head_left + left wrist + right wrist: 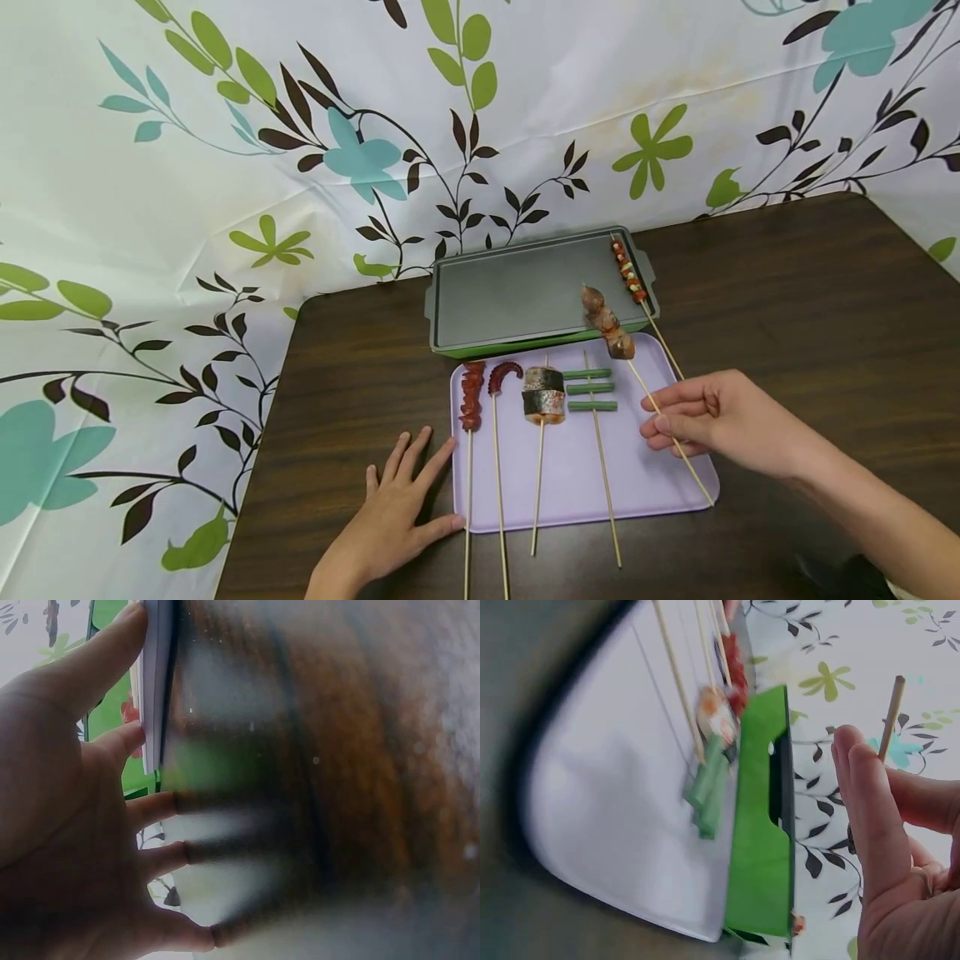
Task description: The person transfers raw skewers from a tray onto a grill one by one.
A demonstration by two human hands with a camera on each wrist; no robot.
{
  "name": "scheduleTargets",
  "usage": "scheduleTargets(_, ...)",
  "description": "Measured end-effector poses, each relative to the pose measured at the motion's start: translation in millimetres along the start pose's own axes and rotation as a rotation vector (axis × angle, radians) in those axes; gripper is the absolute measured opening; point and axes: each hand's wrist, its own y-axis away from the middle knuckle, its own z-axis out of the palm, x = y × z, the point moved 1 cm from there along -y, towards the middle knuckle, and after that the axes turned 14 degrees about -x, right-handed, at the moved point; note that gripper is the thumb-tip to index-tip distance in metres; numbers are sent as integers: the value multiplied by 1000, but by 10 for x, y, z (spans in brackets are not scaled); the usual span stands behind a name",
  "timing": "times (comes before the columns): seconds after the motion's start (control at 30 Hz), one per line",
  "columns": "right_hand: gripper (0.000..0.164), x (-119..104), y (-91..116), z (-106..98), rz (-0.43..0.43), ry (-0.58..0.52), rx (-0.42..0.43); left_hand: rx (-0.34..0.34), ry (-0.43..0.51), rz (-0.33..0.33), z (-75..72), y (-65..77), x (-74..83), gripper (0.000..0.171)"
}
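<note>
My right hand (720, 421) pinches the stick of a skewer with several brown meat chunks (609, 323), raised over the right part of a lilac tray (645, 483). In the right wrist view the stick's bare end (892, 712) juts up past the fingers. My left hand (401, 521) rests with spread fingers on the table, its thumb and index finger right at the tray's left edge. On the tray lie a red skewer (471, 396), a curled tentacle skewer (504, 377), a skewer of silvery-skinned fish pieces (543, 406) and a skewer of green stalks (592, 406).
Behind the tray stands a rectangular grill plate (517, 292) with a green base (761, 847). A thin skewer of small red and pale pieces (628, 268) lies across the plate's right end, its stick reaching over the dark wooden table (810, 317). A leaf-patterned cloth (525, 100) hangs behind.
</note>
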Motion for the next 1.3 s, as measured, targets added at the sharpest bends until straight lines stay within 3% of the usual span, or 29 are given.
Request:
scheduleTargets(0.2,48,-197,-194,-273,92,14,80,-8,2,2,-6,-6,-4,83)
scheduleTargets(0.47,49,-210,-475,-541,178,-53,125,-14,-1,-11,12,-10,-3,83)
scheduleTargets(0.7,48,-214,-633,-627,171,-82,126,-19,8,-10,17,-10,12,83)
scheduleTargets(1.03,46,-231,-705,-687,196,-91,123,-6,1,-7,2,1,17,83)
scheduleTargets(1.3,47,-234,-699,-688,208,-27,158,-5,0,-10,1,5,9,83)
